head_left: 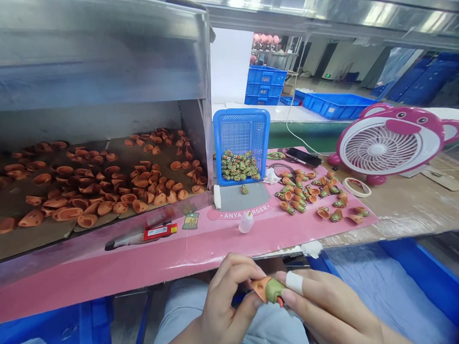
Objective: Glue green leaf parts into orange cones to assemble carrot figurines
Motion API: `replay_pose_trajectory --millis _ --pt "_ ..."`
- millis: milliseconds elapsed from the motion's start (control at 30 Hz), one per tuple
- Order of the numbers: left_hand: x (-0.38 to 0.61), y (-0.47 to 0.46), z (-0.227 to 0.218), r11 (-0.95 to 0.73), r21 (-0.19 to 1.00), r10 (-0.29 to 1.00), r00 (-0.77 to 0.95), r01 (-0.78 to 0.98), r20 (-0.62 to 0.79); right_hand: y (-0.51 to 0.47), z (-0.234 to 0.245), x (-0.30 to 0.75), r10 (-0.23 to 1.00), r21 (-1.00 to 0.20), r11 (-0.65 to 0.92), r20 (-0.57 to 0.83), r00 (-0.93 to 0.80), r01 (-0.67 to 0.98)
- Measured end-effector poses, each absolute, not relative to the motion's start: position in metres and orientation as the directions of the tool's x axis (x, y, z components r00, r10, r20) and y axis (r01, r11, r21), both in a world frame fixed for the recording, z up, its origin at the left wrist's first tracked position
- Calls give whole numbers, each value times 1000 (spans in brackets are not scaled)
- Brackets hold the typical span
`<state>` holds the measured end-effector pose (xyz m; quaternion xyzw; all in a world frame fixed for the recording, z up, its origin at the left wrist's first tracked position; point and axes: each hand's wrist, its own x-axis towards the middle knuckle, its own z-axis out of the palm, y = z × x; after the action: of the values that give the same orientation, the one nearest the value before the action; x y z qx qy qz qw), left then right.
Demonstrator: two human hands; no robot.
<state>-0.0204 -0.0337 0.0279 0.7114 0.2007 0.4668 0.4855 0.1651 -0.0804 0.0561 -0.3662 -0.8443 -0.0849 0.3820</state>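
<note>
Above my lap, my left hand [232, 300] pinches a hollow orange cap-like piece [260, 287] between thumb and fingers. My right hand [328, 301], with white tape round one finger, grips a small green figure piece [274, 290] with a red bit at its lower edge. The orange and green pieces meet end to end; whether they are fixed together I cannot tell. Beyond my hands a small translucent bottle [246, 223] stands on the pink mat [202, 248]. A blue basket [268, 140] holds many green pieces, and one green piece [244, 190] lies in front of it.
Left, a metal hood [97, 56] covers many loose orange pieces [128, 198]. Orange-and-green pieces [300, 193] lie scattered on the mat's right side. A pink fan [377, 149], tape roll [357, 187], phone [303, 157] and red-labelled tool [160, 232] rest on the bench.
</note>
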Motion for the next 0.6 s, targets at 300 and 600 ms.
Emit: replay_pose_trajectory --millis 300,600 --pt "-22 -29 34 -408 900 693 591 -151 413 -79 49 163 471 -100 775 750 -465 624" --pt "-19 -33 31 -455 876 719 514 -161 468 -80 50 159 505 -163 752 765 -400 638"
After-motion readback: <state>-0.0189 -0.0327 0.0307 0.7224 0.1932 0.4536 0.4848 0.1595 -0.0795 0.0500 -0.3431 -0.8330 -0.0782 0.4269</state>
